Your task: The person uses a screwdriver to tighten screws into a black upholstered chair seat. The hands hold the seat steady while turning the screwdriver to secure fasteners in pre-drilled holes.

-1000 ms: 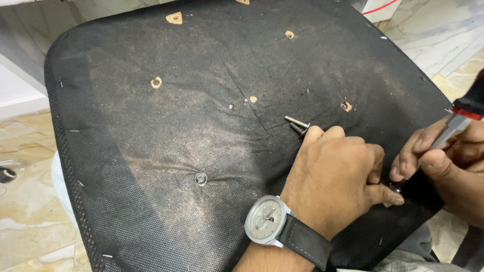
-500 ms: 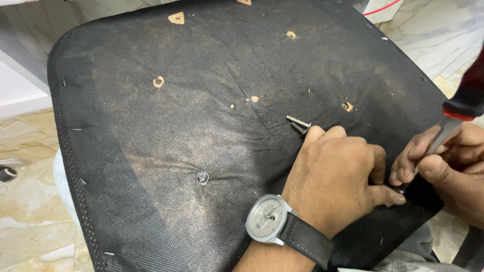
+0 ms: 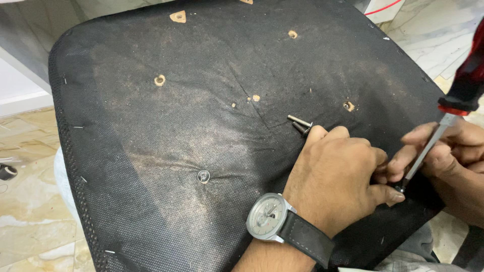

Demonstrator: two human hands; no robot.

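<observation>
Steadying screwdriver (image 3: 456,108) on seat underside (image 3: 201,126)

Seat underside (image 3: 151,151): black woven fabric, dusted tan-brown in a broad patch across the middle; edges darker, cleaner black. Small pale staples dotted the left border. Holes (image 3: 160,80) in the fabric showed light wood colour, one triangular patch near the top the same tan. Washer (image 3: 203,176) at lower centre: silver-grey. Loose bolts (image 3: 300,123): dull grey metal. Screwdriver (image 3: 466,83): handle dark red and black with a brighter red collar; shaft bright steel. Watch (image 3: 267,220) on the left wrist: grey dial, silver case, black strap with pale stitching. Floor (image 3: 30,221): beige and cream marbled tiles, white veining. Cable (image 3: 385,7) at top right: red.
</observation>
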